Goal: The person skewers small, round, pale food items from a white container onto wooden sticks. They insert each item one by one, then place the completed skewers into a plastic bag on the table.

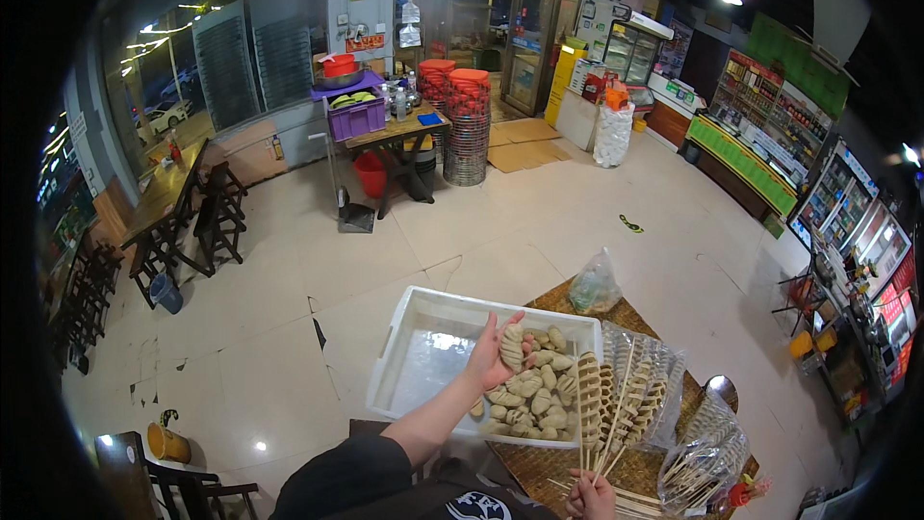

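My left hand is over a white plastic tray and holds one scored, spiral-cut piece of food. More such beige pieces lie heaped in the tray's right part. At the table's near side, my right hand grips the lower ends of several wooden skewers, some threaded with spiral-cut food. Beside them, on the right, more filled skewers lie on a clear plastic bag.
The tray rests partly on a brown table. On this table also stand a tied plastic bag, a second bag of skewers and a red-capped bottle. Loose sticks lie near my right hand. A wooden chair is at lower left.
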`<state>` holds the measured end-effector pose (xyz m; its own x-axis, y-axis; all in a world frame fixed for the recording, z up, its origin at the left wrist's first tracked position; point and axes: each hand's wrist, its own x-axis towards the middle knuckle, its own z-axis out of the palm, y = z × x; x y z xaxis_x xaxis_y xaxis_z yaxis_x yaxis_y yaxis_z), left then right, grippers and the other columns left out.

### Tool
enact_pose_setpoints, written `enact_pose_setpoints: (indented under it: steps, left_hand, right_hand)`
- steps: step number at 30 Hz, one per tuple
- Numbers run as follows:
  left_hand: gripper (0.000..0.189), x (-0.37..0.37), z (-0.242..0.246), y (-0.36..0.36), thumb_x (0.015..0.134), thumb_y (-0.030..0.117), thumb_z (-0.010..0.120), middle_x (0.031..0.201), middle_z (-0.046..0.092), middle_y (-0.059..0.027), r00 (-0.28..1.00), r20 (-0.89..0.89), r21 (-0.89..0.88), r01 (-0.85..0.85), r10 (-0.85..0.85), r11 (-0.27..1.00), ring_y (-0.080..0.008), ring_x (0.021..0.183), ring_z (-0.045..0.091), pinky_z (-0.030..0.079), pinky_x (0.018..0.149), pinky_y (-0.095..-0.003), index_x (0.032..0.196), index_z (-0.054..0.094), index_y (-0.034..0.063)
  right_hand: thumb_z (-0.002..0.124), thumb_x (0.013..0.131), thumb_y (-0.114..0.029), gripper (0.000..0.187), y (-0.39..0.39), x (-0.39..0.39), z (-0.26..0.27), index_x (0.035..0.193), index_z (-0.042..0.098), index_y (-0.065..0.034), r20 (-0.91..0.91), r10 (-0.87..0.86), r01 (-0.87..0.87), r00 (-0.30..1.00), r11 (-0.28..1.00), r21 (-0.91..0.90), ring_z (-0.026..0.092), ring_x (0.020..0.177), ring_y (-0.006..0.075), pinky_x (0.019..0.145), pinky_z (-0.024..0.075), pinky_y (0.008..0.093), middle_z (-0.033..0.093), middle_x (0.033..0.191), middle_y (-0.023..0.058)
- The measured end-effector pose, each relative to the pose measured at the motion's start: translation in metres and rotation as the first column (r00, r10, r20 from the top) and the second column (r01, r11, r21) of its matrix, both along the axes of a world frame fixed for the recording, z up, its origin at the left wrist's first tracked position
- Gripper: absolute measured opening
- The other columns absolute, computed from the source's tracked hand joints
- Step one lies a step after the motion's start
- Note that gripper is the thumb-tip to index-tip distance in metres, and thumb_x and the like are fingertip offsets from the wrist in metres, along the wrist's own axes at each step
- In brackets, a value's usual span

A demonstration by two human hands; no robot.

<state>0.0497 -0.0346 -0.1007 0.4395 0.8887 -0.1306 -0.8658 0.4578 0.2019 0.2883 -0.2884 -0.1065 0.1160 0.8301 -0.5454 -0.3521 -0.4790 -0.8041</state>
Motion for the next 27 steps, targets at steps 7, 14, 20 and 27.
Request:
enact_pose_setpoints:
  steps: [7,14,20,27]
  left_hand:
    - [0.032,-0.008,0.003,0.038,0.096,0.045,0.045,0.088,0.055,-0.0048,0.994,0.107,0.026,0.024,-0.027,0.999,-0.0117,0.061,0.047,0.040,0.050,-0.0227,0.103,0.050,0.0144]
    - [0.041,-0.001,0.080,0.041,0.099,0.045,0.034,0.096,0.058,-0.0073,0.997,-0.005,0.079,-0.076,0.077,0.994,-0.0175,0.071,0.055,0.048,0.065,-0.0336,0.114,0.053,0.0124]
    - [0.043,-0.018,0.103,0.029,0.092,0.019,0.036,0.110,0.055,-0.0108,0.997,0.015,0.268,-0.081,0.080,0.960,-0.0256,0.101,0.056,0.043,0.094,-0.0493,0.135,0.040,0.0165]
    - [0.079,-0.014,0.093,0.026,0.066,-0.021,0.043,0.125,0.039,-0.0098,0.903,-0.386,0.399,-0.022,0.190,0.917,-0.0325,0.130,0.036,0.037,0.105,-0.0485,0.138,0.030,0.0092]
  right_hand:
    - [0.052,0.096,-0.019,0.027,0.005,-0.011,0.011,0.117,0.056,-0.0031,0.015,0.125,-0.126,0.992,0.991,0.038,0.033,0.041,0.0038,0.035,0.0241,0.0181,0.045,0.063,-0.0023]
    - [0.050,0.097,-0.015,0.027,0.006,-0.020,0.036,0.116,0.057,0.0018,-0.025,0.142,-0.138,0.990,0.982,0.133,0.034,0.044,0.0047,0.040,0.0257,0.0193,0.046,0.063,-0.0008]
    - [0.049,0.097,-0.010,0.024,0.007,-0.028,0.055,0.113,0.057,0.0044,-0.127,0.121,-0.099,0.985,0.981,0.166,0.034,0.046,0.0048,0.041,0.0271,0.0199,0.050,0.068,0.0020]
    - [0.051,0.096,-0.017,0.027,0.008,-0.019,0.039,0.113,0.056,0.0028,-0.045,0.110,-0.099,0.993,0.977,0.188,0.034,0.043,0.0048,0.039,0.0253,0.0197,0.047,0.062,-0.0004]
